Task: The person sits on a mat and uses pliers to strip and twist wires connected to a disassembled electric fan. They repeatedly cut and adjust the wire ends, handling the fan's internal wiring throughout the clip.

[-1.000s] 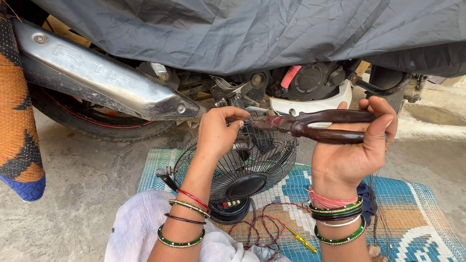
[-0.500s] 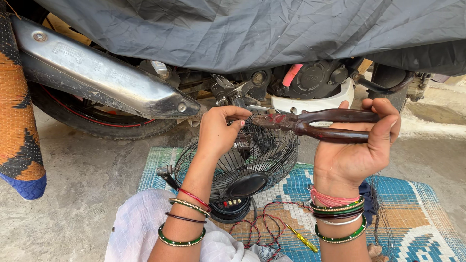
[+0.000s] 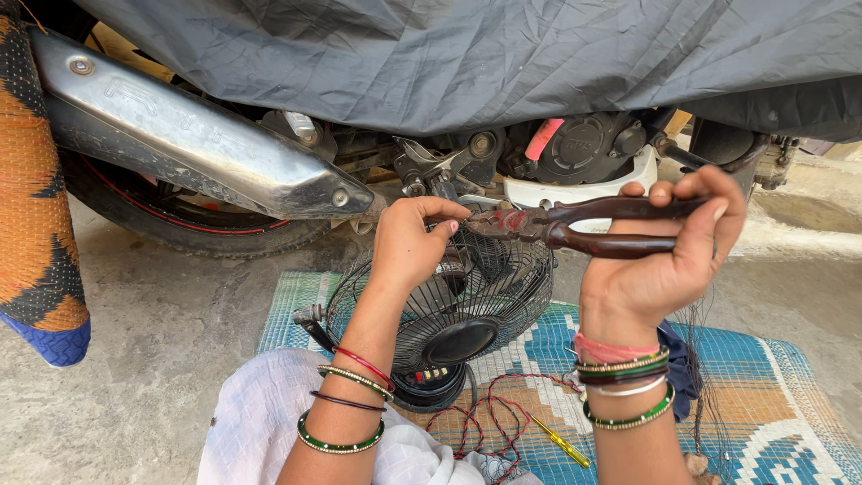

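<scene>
— What lies closest to the camera?

— A lap in white cloth (image 3: 260,422), and two forearms with green, red and dark bangles rising from it. Between the arms, on the woven blue-green mat (image 3: 772,404), lie a tangle of red and black wires (image 3: 489,418) and a small yellow-handled screwdriver (image 3: 558,440).

— And just past that?

— A small black table fan (image 3: 449,314) stands on the mat, its wire grille facing up toward the camera, the round hub dark in the middle.

— What is the left hand doing?

— The left hand (image 3: 409,247) sits over the top edge of the grille, fingers (image 3: 444,214) curled tight and pinched together at the tip of the pliers. Whether they hold a wire or some small part I cannot tell.

— The right?

— The right hand (image 3: 664,260) is wrapped firmly round the dark handles of the pliers (image 3: 575,226), which lie level above the fan, nose pointing to the left hand. The reddish jaws look closed or nearly so, meeting the left fingertips.

— Behind all this?

— A motorcycle under a grey cover (image 3: 467,54), with its chrome exhaust pipe (image 3: 189,144), rear tyre (image 3: 189,224) and engine (image 3: 584,148) showing. At the far left edge hangs an orange woven cloth (image 3: 36,207) with a blue tip, over a concrete floor (image 3: 135,359).
</scene>
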